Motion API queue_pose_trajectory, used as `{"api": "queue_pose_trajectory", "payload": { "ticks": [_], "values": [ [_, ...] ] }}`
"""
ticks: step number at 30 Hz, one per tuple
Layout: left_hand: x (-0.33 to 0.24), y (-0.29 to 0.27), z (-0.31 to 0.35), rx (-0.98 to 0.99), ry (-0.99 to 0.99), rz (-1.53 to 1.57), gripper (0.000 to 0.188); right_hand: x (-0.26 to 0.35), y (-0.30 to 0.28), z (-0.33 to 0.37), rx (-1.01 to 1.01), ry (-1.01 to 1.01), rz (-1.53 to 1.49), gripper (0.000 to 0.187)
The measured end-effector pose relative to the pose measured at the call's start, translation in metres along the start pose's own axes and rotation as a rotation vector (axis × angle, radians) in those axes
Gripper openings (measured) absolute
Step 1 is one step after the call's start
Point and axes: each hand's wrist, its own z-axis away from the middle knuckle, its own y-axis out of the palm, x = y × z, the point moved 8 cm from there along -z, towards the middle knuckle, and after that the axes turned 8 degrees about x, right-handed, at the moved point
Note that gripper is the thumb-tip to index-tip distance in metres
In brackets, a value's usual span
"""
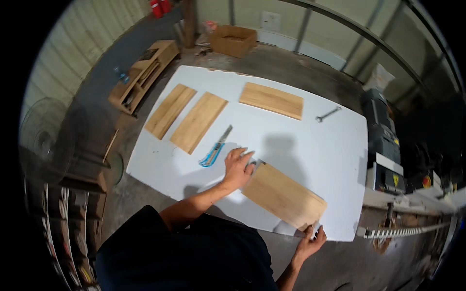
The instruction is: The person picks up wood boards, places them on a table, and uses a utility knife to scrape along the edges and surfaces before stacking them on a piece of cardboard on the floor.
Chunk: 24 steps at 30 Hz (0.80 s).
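Observation:
In front of me a wooden board [284,196] lies at a slant near the white table's front edge, with a small dark mark at its far left corner. My left hand [238,169] is beside the board's left end, fingers apart and nothing held. At the board's near right corner, my right hand [309,244] grips the edge with its fingertips. A blue utility knife [211,154] with its blade out rests just left of my left hand. Two more boards, one narrower [171,110] and one wider [199,122], lie side by side at the left. Another board [271,100] sits at the far side.
A combination wrench [328,114] lies at the far right of the white tabletop [335,160]. Dark machinery [381,126] stands beyond the right edge. Left of the table are a low wooden shelf unit [144,77] and a fan [46,131]. A cardboard box [233,41] sits behind.

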Motion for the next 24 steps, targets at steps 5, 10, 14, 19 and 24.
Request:
{"api": "queue_pose_trajectory", "payload": {
  "ticks": [5, 10, 14, 19, 24],
  "values": [
    [0.073, -0.046, -0.001, -0.085, -0.243, -0.411, 0.051, 0.043, 0.001, -0.009, 0.049, -0.148, -0.084, 0.034],
    [0.131, -0.029, 0.002, 0.107, -0.408, -0.380, 0.043, 0.131, 0.043, -0.015, 0.308, -0.389, -0.207, 0.028],
    [0.109, -0.040, 0.005, 0.219, -0.424, 0.101, 0.031, 0.193, 0.102, -0.008, 0.578, -0.404, -0.404, 0.030],
    [0.035, -0.061, 0.020, 0.395, -0.315, 0.516, 0.034, 0.223, 0.193, 0.013, 0.777, -0.014, -0.753, 0.036],
    [0.039, -0.099, 0.046, 0.534, -0.260, 0.537, 0.037, 0.244, 0.234, 0.051, 0.842, 0.078, -0.908, 0.007]
  ]
}}
